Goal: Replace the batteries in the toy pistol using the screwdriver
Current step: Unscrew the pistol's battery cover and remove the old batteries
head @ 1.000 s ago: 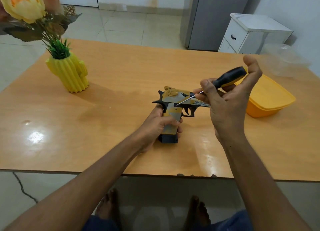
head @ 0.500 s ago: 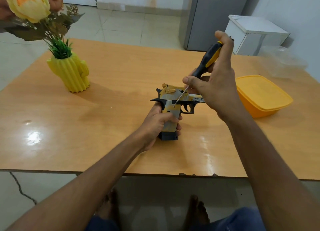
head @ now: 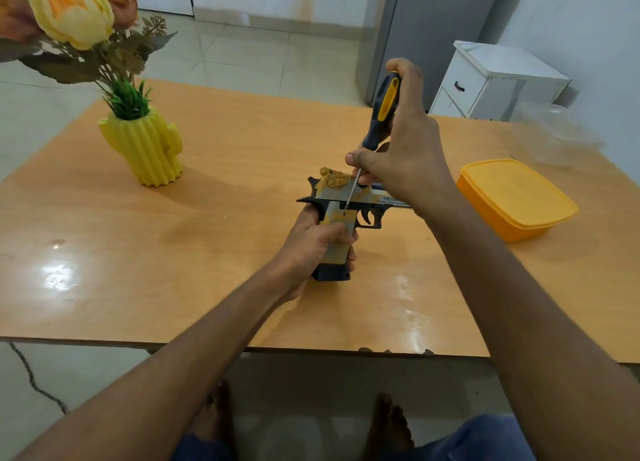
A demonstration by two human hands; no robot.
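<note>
A yellow and black toy pistol (head: 341, 197) lies on its side on the wooden table (head: 214, 239), barrel pointing right. My left hand (head: 311, 249) grips its handle. My right hand (head: 405, 149) holds a black and yellow screwdriver (head: 382, 112) nearly upright above the pistol. The thin metal shaft slants down to the left, and its tip sits just above a small screw at the top of the grip panel. My right hand hides the front part of the barrel.
A yellow cactus-shaped vase (head: 145, 149) with artificial flowers stands at the back left. An orange lidded box (head: 516, 197) sits at the right, with a clear plastic container (head: 554, 138) behind it. A white cabinet (head: 495, 79) stands beyond the table. The near table edge (head: 311, 351) is chipped.
My right hand has raised the screwdriver from nearly flat to nearly upright and brought its tip down toward the grip screw. My left hand stays on the handle.
</note>
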